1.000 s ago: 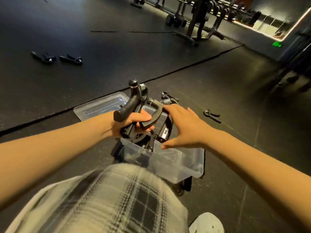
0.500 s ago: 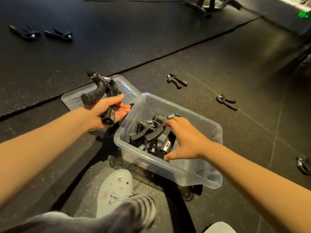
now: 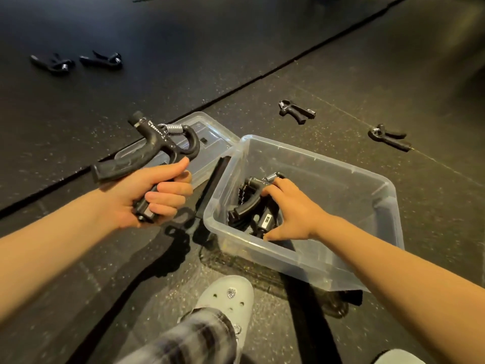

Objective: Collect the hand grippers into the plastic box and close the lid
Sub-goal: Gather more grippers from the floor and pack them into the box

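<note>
Floor stock, as we find it, placed by the box.

1. Box [image 3: 328,164]: clear plastic, open, standing on the floor [image 3: 262,48].
2. Lid [image 3: 210,132]: clear, lying flat on the floor just beyond the box's left corner and apart from the rim.
3. Boxed grippers [image 3: 246,203]: several black ones with steel springs, heaped at the left end of the box. We cannot count them.
4. Right grip [image 3: 291,211]: reaching down into the box, fingers spread over the topmost boxed gripper, forefinger by its spring and thumb low against the pile. We cannot tell whether it clasps the handle or only rests on it.
5. Left grip [image 3: 147,198]: left of the box and outside it, fingers and thumb clamped round one handle of the held gripper [image 3: 157,145].
6. Held gripper: black, raised above the lid, spring uppermost, its free handle jutting away from the box.
7. First stray [image 3: 296,111]: a gripper on the floor beyond the box.
8. Second stray [image 3: 388,137]: a gripper on the floor beyond the box's right end.
9. Third stray [image 3: 52,64] and fourth stray [image 3: 102,60]: two grippers side by side on the floor, well beyond the box to the left, across a seam.
10. Shoe [image 3: 225,298]: white, with holes, on the floor on the near side of the box, under a checked trouser leg [image 3: 189,337].
</note>
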